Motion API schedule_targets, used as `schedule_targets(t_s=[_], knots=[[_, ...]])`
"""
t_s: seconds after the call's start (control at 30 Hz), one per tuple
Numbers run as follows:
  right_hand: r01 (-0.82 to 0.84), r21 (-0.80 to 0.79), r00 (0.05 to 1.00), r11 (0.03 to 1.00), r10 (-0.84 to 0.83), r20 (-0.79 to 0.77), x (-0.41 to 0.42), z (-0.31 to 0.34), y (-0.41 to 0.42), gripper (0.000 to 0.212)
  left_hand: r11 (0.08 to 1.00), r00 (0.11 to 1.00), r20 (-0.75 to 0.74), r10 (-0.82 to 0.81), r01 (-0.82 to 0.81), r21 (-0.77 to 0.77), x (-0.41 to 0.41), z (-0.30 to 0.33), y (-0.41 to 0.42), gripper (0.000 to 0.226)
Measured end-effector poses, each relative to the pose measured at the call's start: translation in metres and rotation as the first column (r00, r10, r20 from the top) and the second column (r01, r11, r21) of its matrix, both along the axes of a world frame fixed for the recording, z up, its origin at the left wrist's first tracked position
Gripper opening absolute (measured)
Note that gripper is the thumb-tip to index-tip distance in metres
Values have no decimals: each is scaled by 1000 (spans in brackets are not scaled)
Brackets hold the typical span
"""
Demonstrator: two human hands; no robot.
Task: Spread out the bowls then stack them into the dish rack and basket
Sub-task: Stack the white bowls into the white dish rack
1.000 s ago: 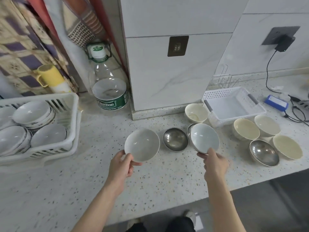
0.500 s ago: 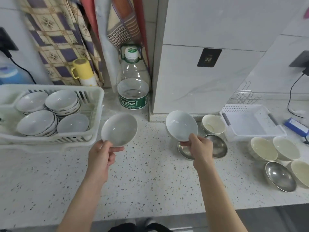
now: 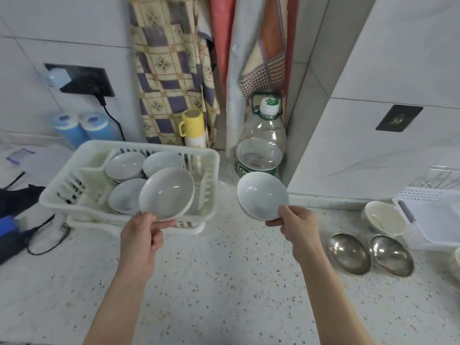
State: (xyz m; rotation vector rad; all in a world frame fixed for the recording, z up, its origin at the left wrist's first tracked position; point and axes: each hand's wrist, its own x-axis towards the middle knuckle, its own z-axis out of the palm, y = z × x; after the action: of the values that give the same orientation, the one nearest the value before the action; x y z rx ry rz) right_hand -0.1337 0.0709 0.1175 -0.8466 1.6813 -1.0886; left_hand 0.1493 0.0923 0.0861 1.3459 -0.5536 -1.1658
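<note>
Speckled countertop (image 3: 224,282) under both hands, tiled wall and hanging cloths beyond; the basket (image 3: 433,215) far right of the right hand is cut off by the frame edge; left hand (image 3: 143,235) pinches a white bowl (image 3: 166,192) by its rim over the dish rack (image 3: 82,175); right hand (image 3: 297,226) pinches a second bowl (image 3: 261,194) in mid-air beside the rack.

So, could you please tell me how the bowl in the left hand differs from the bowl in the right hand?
The left hand's bowl is greyish-white and hangs over the dish rack; the right hand's bowl looks bluer-white and hangs over the counter by the water bottle. Both are empty, tilted toward the camera, and pinched at the near rim.
</note>
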Motion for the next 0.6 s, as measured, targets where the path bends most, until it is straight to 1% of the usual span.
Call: schedule_targets(t_s=[0.13, 0.27, 0.4, 0.47, 0.6], knots=[[-99, -23, 992, 995, 97, -83, 59, 2, -22, 18, 1000, 1000, 13, 4, -4, -18, 52, -1, -12, 18], [-205, -40, 957, 978, 191, -220, 106, 1, -45, 29, 1000, 1000, 23, 0, 1, -28, 88, -4, -19, 18], [-278, 57, 890, 959, 279, -360, 140, -4, -66, 27, 1000, 1000, 10, 1, 0, -29, 104, -6, -25, 18], [-307, 118, 839, 944, 327, -435, 151, -7, -74, 28, 1000, 1000, 9, -1, 1, -26, 108, -8, -26, 20], [-337, 175, 784, 925, 379, -492, 161, -20, -84, 33, 1000, 1000, 31, -3, 3, -11, 115, -16, -33, 21]])
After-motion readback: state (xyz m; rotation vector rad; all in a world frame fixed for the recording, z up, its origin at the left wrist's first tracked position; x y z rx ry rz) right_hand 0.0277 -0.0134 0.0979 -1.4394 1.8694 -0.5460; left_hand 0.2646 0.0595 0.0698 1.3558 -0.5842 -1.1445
